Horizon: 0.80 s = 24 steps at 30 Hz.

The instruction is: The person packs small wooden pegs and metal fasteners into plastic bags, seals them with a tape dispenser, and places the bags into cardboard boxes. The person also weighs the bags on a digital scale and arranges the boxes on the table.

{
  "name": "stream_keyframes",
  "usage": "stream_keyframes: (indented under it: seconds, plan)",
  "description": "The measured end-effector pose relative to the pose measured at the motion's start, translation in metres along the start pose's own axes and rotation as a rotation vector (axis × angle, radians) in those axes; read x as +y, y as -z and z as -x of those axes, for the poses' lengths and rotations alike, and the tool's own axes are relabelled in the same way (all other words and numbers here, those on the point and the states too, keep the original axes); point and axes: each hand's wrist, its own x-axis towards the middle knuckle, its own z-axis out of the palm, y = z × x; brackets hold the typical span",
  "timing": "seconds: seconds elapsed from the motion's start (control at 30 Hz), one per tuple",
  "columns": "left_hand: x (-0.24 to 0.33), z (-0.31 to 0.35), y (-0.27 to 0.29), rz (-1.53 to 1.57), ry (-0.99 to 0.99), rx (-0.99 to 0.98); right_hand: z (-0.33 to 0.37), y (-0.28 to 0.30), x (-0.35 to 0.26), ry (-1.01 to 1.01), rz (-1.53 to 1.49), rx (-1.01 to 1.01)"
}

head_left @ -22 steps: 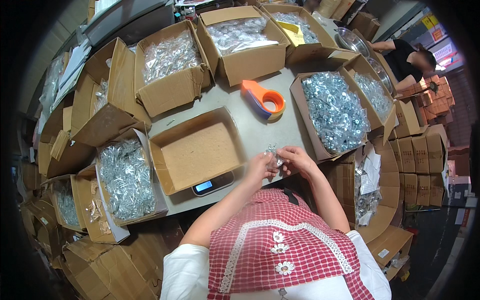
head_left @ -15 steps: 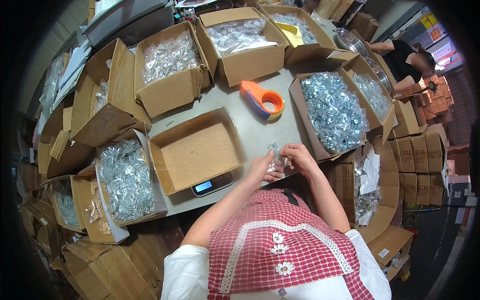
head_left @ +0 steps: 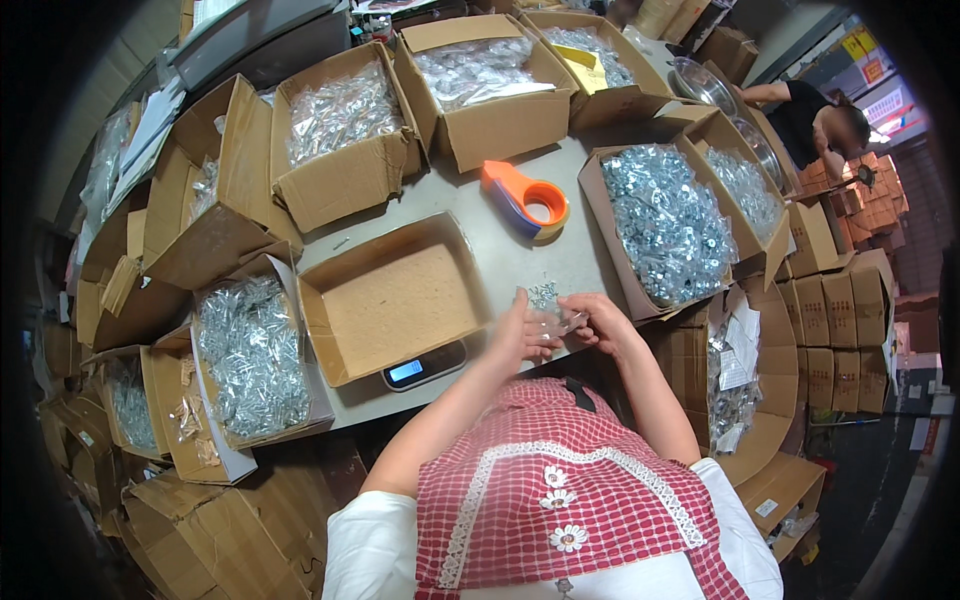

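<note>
Clear plastic bag (head_left: 563,323) between left hand (head_left: 520,330) and right hand (head_left: 603,324)

It touches both, its right end pinched in the right hand; the left hand's grip I cannot tell. Small metal parts (head_left: 543,294) show just beyond it, near the left hand.

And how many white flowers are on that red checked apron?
3 in view, in a column down the apron: top flower, middle flower and bottom flower. Folds may hide others.
</note>
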Motion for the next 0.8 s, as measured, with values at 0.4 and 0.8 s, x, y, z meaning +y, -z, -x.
stream_keyframes:
  seconds: [0.4,0.8]
  plan:
    - [-0.009,0.010,0.008,-0.053,-0.226,-0.161,0.026,0.011,-0.001,0.236,0.264,-0.035]
    - [0.002,0.060,-0.006,-0.516,-0.539,-0.101,0.050,0.015,0.015,0.532,0.112,0.021]
